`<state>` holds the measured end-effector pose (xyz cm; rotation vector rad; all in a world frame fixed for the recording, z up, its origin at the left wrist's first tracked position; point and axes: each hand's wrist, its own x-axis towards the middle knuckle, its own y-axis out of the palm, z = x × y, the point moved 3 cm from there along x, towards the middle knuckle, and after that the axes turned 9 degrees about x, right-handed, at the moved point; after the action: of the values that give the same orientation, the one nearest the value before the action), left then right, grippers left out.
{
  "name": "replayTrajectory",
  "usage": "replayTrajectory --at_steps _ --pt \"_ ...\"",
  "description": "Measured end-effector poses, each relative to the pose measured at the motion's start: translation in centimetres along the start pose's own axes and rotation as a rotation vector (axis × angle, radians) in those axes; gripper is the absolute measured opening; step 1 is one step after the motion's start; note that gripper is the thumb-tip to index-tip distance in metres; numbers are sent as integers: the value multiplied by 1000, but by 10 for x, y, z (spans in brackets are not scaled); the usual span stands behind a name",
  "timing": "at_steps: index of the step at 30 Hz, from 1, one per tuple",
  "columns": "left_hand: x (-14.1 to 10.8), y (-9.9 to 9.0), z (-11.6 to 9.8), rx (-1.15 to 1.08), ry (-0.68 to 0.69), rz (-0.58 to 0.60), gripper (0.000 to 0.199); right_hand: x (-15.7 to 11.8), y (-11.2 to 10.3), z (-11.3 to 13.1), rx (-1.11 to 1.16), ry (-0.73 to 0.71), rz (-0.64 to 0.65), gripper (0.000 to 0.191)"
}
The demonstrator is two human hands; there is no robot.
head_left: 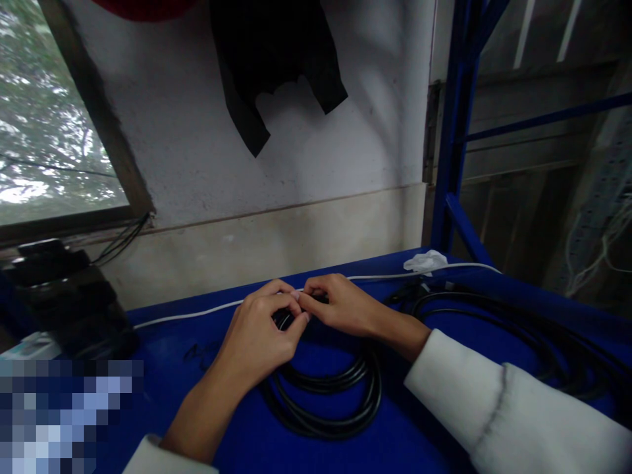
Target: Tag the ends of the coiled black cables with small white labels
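A coil of black cable (340, 424) lies on the blue tabletop (197, 408) in front of me. At the coil's far side, my left hand (264, 322) has its thumb and fingers curled round the cable strands. My right hand (340, 304) meets it there, its thumb and forefinger pinched together near the left fingertips. What the right fingertips hold is too small and too covered to make out. Both hands are touching or nearly so above the far loop.
More black cable (518, 309) is coiled at the right. Crumpled white plastic (425, 262) lies by the back edge, and a white cord (187, 317) runs along it. A dark object (69, 303) stands at left. A blue metal post (451, 131) rises at right.
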<state>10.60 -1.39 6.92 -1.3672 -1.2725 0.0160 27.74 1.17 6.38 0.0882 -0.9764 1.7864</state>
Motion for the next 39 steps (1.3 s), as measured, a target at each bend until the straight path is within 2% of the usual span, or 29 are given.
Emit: replayTrajectory --at_steps 25,39 --pt "-1 -1 0 35 19 24 13 1 0 -2 -11 -1 5 39" --pt "-1 1 0 41 -13 26 22 0 1 -2 15 3 16 44"
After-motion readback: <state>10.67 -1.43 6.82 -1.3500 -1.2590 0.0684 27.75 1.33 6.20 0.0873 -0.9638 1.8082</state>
